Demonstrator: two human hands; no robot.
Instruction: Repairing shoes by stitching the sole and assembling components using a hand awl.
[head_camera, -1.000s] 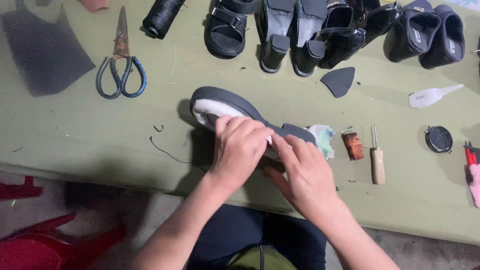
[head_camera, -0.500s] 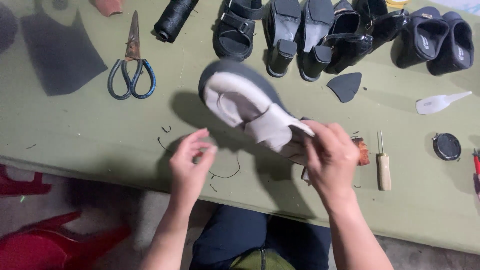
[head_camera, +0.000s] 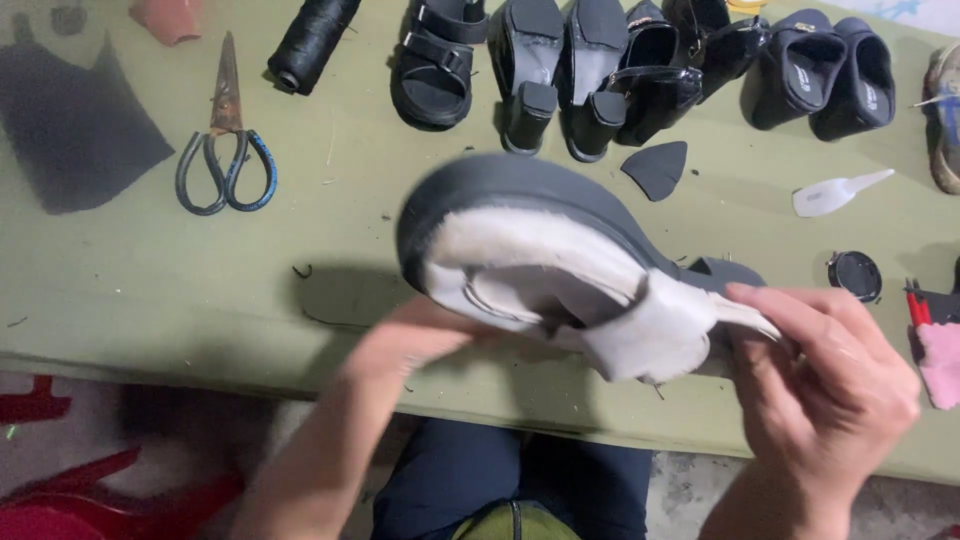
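Held above the green table (head_camera: 150, 290), the thick-soled sandal (head_camera: 530, 250) looks light, its pale strap soft; the right hand (head_camera: 830, 390) pinches that strap while the left hand (head_camera: 420, 340) cups the stiff sole underneath.

shoe (head_camera: 540, 260): grey sole, white upper | table (head_camera: 130, 290): olive green

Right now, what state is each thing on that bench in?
Sandal: lifted off the table, pale upper showing.
Right hand: pinching the sandal's pale strap end.
Left hand: under the sandal, blurred.
Scissors: shut, lying flat.
Thread spool: on its side.
Round tin: lid on.
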